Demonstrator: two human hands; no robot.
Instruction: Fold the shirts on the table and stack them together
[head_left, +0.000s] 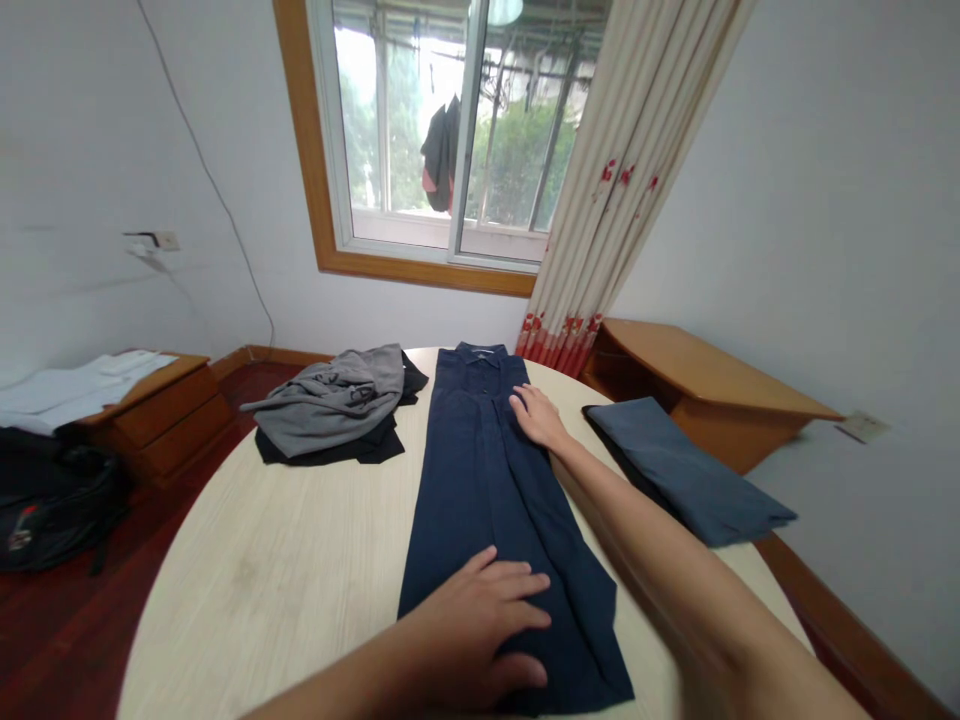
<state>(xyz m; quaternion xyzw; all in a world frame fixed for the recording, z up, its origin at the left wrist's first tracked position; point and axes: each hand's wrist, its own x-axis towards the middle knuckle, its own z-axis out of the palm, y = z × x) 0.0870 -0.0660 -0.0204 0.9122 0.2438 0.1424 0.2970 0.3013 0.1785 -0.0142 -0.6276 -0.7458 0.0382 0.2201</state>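
Note:
Dark navy trousers (pixel 480 470) lie folded lengthwise down the middle of a round light-wood table (pixel 300 560), waistband at the far end. My left hand (pixel 480 625) rests flat on the near leg end, fingers spread, holding nothing. My right hand (pixel 536 415) lies open on the trousers' right edge near the waist, arm stretched across the table.
A heap of grey and black clothes (pixel 337 405) sits at the table's far left. A folded blue-grey garment (pixel 686 470) lies at the right edge. A wooden side table (pixel 697 375) stands behind it, a low cabinet (pixel 161 410) and a black bag (pixel 52 505) at left.

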